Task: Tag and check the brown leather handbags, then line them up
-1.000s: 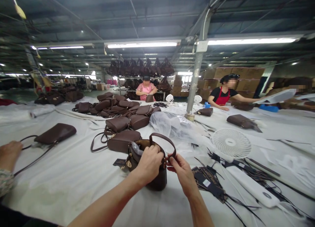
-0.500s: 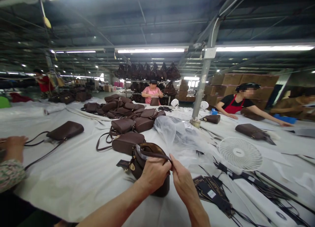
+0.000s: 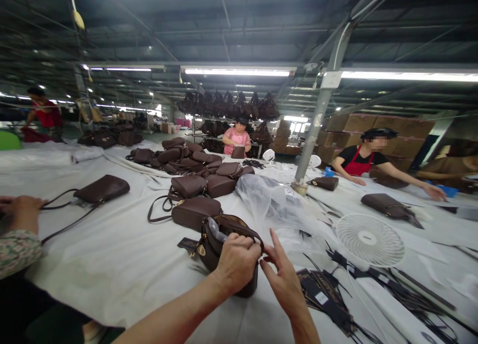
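Note:
A dark brown handbag (image 3: 209, 244) stands upright on the white-covered table in front of me, its top open with clear plastic showing inside. My left hand (image 3: 239, 262) is closed round the bag's strap at the near rim. Just to the right, my right hand (image 3: 282, 272) has its fingers apart, close to the strap's end; whether a fingertip touches it I cannot tell. A round gold charm (image 3: 201, 249) hangs at the bag's left side, and a black tag (image 3: 187, 244) lies beside it.
Behind the bag lies a brown bag (image 3: 196, 213), then a heap of several more. Clear plastic (image 3: 265, 199), a white fan (image 3: 369, 239) and black hang tags (image 3: 323, 294) are on the right. A co-worker's hand (image 3: 24, 212) is at far left near another bag (image 3: 102, 188).
My right hand has let go of the strap and spread its fingers. My left hand still grips it. The view has shifted slightly.

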`<state>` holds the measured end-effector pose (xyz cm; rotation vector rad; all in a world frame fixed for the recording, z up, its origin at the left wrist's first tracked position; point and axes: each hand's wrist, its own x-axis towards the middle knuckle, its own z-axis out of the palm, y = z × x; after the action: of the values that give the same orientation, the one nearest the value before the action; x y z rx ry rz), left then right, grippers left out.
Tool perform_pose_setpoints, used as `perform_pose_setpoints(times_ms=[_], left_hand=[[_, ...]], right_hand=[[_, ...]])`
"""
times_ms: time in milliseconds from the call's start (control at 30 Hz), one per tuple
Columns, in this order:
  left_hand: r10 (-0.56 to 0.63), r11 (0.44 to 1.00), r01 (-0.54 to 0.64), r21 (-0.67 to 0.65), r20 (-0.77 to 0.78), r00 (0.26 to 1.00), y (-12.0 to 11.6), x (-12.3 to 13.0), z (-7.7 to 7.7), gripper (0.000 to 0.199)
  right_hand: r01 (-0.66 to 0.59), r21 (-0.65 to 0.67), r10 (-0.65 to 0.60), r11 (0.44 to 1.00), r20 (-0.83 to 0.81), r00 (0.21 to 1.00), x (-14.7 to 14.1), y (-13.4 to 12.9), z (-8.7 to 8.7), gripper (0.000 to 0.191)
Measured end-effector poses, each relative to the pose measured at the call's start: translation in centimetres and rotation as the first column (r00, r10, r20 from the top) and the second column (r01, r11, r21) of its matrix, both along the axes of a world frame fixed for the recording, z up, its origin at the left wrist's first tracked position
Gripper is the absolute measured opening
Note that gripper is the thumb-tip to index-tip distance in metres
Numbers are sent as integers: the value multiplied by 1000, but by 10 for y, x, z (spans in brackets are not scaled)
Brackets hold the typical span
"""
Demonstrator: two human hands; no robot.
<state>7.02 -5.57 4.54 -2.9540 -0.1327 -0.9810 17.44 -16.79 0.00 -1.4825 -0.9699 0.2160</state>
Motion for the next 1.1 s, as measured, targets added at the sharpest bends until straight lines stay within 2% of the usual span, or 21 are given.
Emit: perform_pose_setpoints(times_ms=[67,133,200,267,333,500,633,767,900,1100], left_hand=[[5,1000,-5,-27,12,1000,0,1,-1,11],[28,998,-27,-48,21,999,-1,2,-2,15],[45,997,-43,-69,30,999,-2,2,-2,17],[39,996,-35,-82,38,999,-3,3,-1,18],[34,996,-30,-89,49,998,-1,4,2,17],[135,979,-117,-165,105,985,16,4,8,11],[179,966,-142,-218,163,970,31,-2,6,12],[186,967,-135,-214,240,953,37,-9,4,9],[212,965,-150,-214,305,928,41,-11,4,9],[254,956,-185,-229,322,912,44,-11,6,14]], right_hand=[[-61,76,69,995,-113,991,-3,8,-14,84],[-71,61,80,996,-162,984,-8,19,-27,71],[-3,42,9,999,-140,990,-13,29,-36,53],[116,82,-107,990,-104,989,-17,36,-39,48],[195,105,-187,975,-81,979,-19,40,-36,49],[187,63,-184,980,-45,982,-21,40,-26,33],[232,15,-232,973,7,973,-21,37,-24,30],[182,-64,-177,981,73,982,-16,33,-24,31],[188,-72,-179,980,108,978,-9,29,-21,34],[142,-163,-122,976,128,984,3,19,-19,36]])
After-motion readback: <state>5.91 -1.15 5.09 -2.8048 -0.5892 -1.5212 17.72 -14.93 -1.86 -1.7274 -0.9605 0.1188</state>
